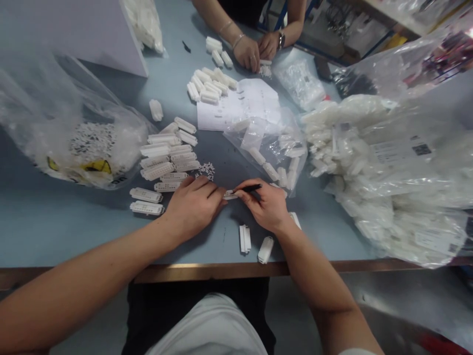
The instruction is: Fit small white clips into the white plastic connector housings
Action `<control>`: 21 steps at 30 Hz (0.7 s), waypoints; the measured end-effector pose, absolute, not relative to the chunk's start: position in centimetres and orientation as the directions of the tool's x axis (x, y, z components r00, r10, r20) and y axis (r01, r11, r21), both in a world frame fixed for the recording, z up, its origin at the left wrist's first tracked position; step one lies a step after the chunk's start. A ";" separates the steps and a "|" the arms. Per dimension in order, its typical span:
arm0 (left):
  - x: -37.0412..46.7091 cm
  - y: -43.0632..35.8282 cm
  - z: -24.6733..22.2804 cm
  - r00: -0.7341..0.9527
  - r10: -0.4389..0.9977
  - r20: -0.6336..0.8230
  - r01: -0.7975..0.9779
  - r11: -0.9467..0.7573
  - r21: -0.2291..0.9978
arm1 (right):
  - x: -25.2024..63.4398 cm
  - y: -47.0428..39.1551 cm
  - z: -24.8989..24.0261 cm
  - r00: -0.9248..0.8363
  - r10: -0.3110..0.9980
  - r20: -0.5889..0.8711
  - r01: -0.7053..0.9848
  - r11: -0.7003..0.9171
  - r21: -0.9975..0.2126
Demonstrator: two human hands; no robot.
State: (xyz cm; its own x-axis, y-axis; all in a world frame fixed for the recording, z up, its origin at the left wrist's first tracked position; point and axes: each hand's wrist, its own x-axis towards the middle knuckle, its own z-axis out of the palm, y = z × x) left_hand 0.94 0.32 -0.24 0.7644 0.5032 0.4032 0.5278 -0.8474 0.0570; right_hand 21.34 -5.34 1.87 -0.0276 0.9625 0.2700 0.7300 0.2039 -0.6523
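Note:
My left hand [195, 204] is closed on one end of a small white plastic connector housing [231, 195], keeping it low over the table. In my right hand [268, 207] is a slim black pen-like tool [248, 188], its tip at the housing's top. Just beyond my left hand lies a small heap of tiny white pieces [206, 170]. Several white housings [158, 170] with rows of holes are piled left of that heap. Nearer the table edge, two more housings [244, 238] lie beside my right wrist.
A clear bag [92, 143] of tiny pieces stands at left. Large bags [388, 162] of white parts fill the right. Beyond a printed sheet [218, 116] and a bag of housings [271, 170], a co-worker's hands [254, 52] handle a white part. The table edge [221, 271] runs before me.

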 end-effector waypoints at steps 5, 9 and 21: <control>0.9 0.3 -0.2 0.767 0.508 0.392 0.527 -0.847 0.066 | 21.4 -5.3 1.7 -0.053 0.959 0.277 0.726 0.227 -0.649; 1.0 0.2 -0.2 0.758 0.532 0.378 0.529 -0.840 0.122 | 21.4 -5.4 1.6 -0.052 0.963 0.264 0.741 0.215 -0.637; 1.1 0.3 0.2 0.770 0.500 0.396 0.523 -0.850 0.056 | 20.9 -5.1 1.5 -0.107 0.952 0.287 0.784 0.258 -0.565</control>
